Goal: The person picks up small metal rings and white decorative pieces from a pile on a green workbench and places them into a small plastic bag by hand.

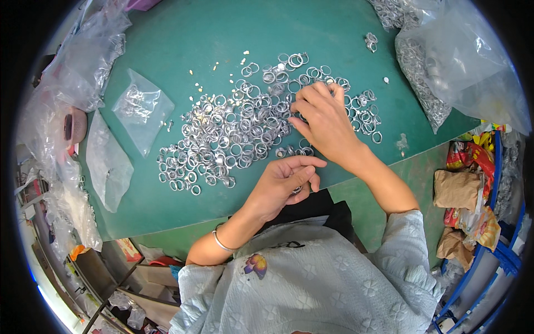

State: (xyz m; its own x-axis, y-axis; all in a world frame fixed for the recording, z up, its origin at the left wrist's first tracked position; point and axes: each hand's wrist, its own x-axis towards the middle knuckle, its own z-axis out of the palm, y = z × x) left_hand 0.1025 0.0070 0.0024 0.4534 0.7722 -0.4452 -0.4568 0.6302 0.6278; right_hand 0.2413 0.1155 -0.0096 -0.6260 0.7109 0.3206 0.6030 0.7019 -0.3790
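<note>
A loose heap of silver-coloured metal rings (236, 149) spreads over the green table (183, 36). My right hand (325, 122) is over the heap's right part, its fingers bent down among the rings and the thumb close to the index finger. Whatever lies between those fingertips is too small to make out. Closer to me, my left hand (283, 185) is half curled in front of the table's near edge, with a small ring (297, 190) held in its fingers. A few rings (292, 150) lie just beyond the left hand's knuckles.
Small pale chips (207, 99) are scattered on and behind the heap. Clear plastic bags (143, 108) lie at the left, beside a pink container (77, 125). A big bag of rings (420, 75) stands at the right. Blue shelving (492, 222) holds wrapped packets at the lower right.
</note>
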